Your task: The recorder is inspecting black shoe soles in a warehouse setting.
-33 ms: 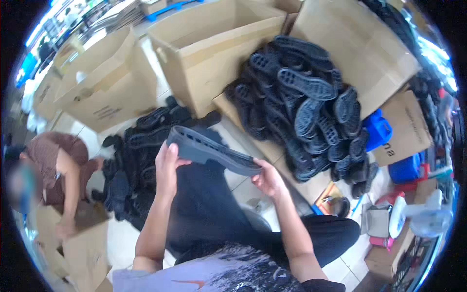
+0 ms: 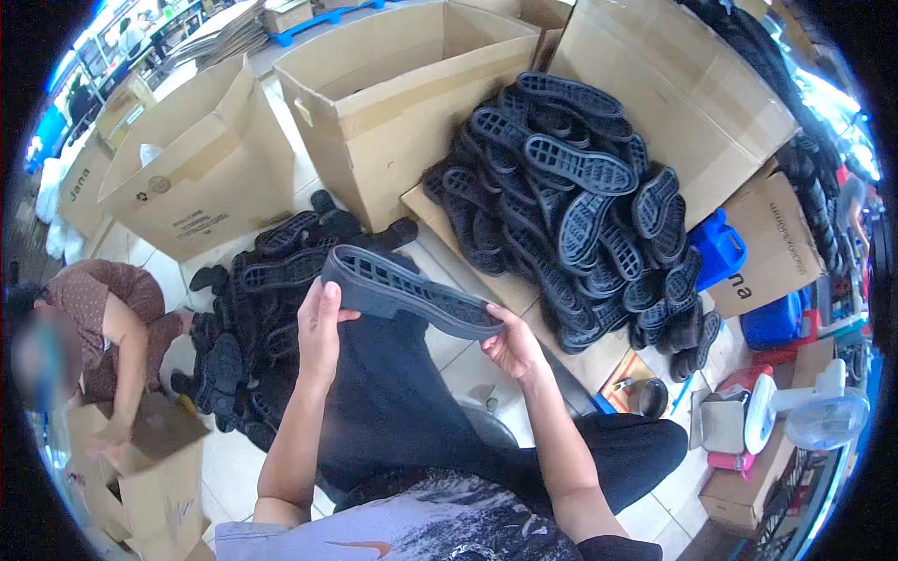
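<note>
A black shoe sole [image 2: 407,290] is stretched lengthwise between my two hands, above my lap. Its hollow, gridded inner side faces up. My left hand [image 2: 321,329] is closed on the thick heel end, thumb on the side wall. The narrower toe end is pinched between the thumb and fingers of my right hand [image 2: 511,342]. Just beyond my left hand, a heap of black soles [image 2: 281,271] lies on the tiled floor. A taller pile of black soles [image 2: 585,220] rests on flattened cardboard, ahead and to the right.
Large cardboard boxes [image 2: 412,117] stand at the back. On the left a person [image 2: 112,327] bends over an open carton [image 2: 154,467]. To the right are a blue plastic jug [image 2: 718,251], a small dark bowl [image 2: 649,398] and a white fan [image 2: 814,411].
The view has shifted slightly and become sharper. Both hands keep the same hold on the sole. The other person's hand has moved a little over the carton.
</note>
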Demonstrator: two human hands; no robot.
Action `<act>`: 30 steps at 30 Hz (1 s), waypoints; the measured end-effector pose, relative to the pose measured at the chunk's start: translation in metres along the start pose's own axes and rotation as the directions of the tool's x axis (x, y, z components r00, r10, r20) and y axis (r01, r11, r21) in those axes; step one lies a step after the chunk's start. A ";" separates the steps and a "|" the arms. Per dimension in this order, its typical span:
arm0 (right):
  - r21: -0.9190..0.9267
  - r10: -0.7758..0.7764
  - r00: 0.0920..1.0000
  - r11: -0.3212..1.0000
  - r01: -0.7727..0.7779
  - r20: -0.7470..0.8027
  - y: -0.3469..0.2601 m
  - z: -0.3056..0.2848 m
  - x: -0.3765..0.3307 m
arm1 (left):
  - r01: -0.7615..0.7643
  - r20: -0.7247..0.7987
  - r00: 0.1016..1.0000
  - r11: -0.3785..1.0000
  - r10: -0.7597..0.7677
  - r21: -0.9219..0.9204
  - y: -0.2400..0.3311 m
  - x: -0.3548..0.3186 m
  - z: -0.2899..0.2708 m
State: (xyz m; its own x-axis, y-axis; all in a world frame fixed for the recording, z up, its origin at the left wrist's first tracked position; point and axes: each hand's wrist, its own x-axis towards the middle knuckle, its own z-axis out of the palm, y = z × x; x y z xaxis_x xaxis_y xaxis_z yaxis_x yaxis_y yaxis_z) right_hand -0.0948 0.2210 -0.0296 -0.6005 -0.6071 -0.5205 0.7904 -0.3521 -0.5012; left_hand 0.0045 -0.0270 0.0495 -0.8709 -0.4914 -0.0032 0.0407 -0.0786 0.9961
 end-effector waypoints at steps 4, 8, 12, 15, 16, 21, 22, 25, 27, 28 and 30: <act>-0.058 -0.337 0.935 0.941 0.333 -0.110 -0.031 -0.003 -0.007 | -0.116 -0.072 0.988 0.959 0.139 0.258 -0.014 -0.007 0.013; 0.004 -0.647 0.752 0.758 0.653 -0.127 -0.086 -0.002 -0.002 | -0.510 0.078 0.800 0.605 0.595 0.611 -0.029 -0.011 0.020; -0.007 -0.816 0.565 0.570 0.822 -0.118 -0.173 0.020 0.023 | -0.507 0.105 0.802 0.576 0.588 0.641 -0.029 -0.006 0.024; 0.128 -0.762 0.642 0.631 0.765 -0.082 -0.217 0.029 0.039 | -0.528 0.123 0.795 0.577 0.594 0.623 -0.026 -0.005 0.021; 0.117 -0.753 0.645 0.635 0.764 -0.129 -0.216 0.027 0.043 | -0.518 0.119 0.801 0.580 0.587 0.629 -0.027 -0.006 0.018; -0.249 -0.511 0.855 0.842 0.478 -0.088 -0.170 -0.006 0.053 | -0.269 -0.097 0.930 0.835 0.356 0.480 -0.067 -0.011 -0.040; -0.248 -0.471 0.877 0.864 0.438 -0.094 -0.164 -0.013 0.053 | -0.127 -0.207 0.957 0.934 0.204 0.333 -0.085 -0.014 -0.058; -0.277 -0.478 0.870 0.858 0.433 -0.121 -0.152 -0.032 0.053 | 0.379 -0.458 0.858 0.886 -0.230 0.265 -0.150 -0.037 -0.124; -0.328 -0.459 0.887 0.834 0.445 0.036 -0.150 -0.042 0.052 | 0.573 -0.653 0.725 0.719 -0.220 0.394 -0.199 -0.081 -0.160; -0.367 -0.428 0.902 0.831 0.417 0.057 -0.149 -0.047 0.051 | 0.670 -0.640 0.666 0.685 -0.383 0.288 -0.220 -0.103 -0.181; -0.440 -0.398 0.914 0.836 0.328 -0.075 -0.142 -0.063 0.050 | 0.772 -0.857 0.504 0.497 -0.102 0.395 -0.257 -0.165 -0.194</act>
State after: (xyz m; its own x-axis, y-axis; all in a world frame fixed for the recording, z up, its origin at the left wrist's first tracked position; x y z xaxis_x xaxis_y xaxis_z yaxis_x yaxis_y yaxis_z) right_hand -0.2449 0.2855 -0.0276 -0.8728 -0.3615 -0.3280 0.4104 -0.1797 -0.8940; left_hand 0.2328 -0.0938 -0.2229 -0.0235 -0.9836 -0.1788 -0.8459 -0.0757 0.5280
